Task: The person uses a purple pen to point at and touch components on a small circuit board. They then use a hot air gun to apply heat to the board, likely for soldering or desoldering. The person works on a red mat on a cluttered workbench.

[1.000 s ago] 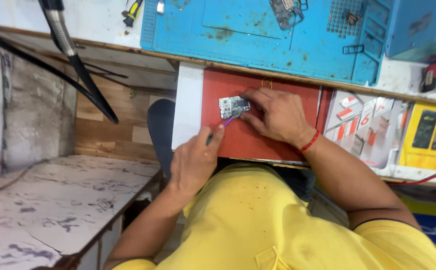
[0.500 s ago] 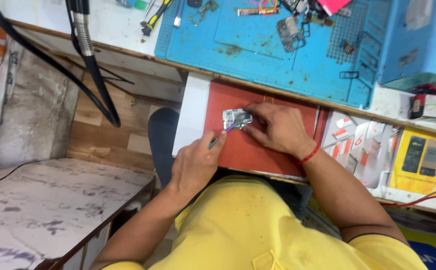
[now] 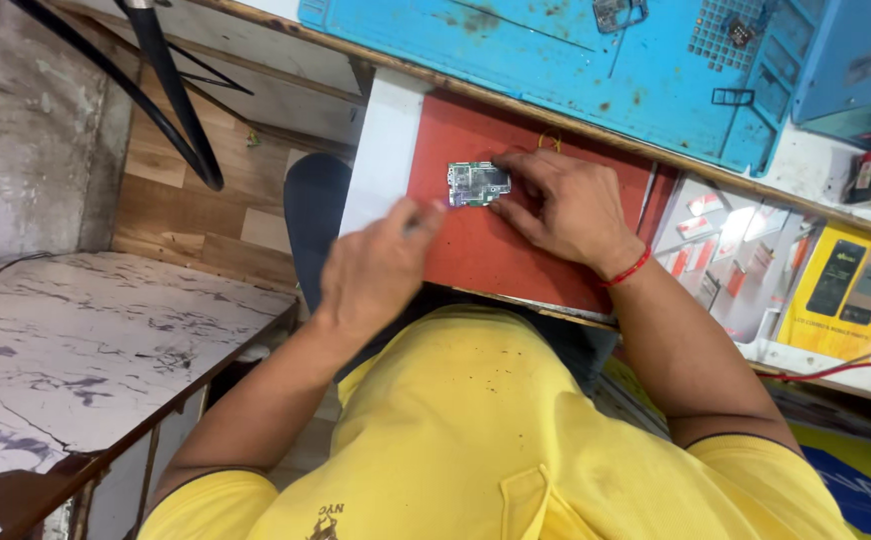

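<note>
The red mat lies bare along its near edge and far left corner. The right hand and circuit board block its middle; the left hand covers its left edge.

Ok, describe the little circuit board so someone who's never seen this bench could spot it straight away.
Find the red mat below the blue work mat. Near its top edge, under the right hand fingertips, lies the small circuit board. It's the only silvery-green, chip-covered piece on the red.
</note>
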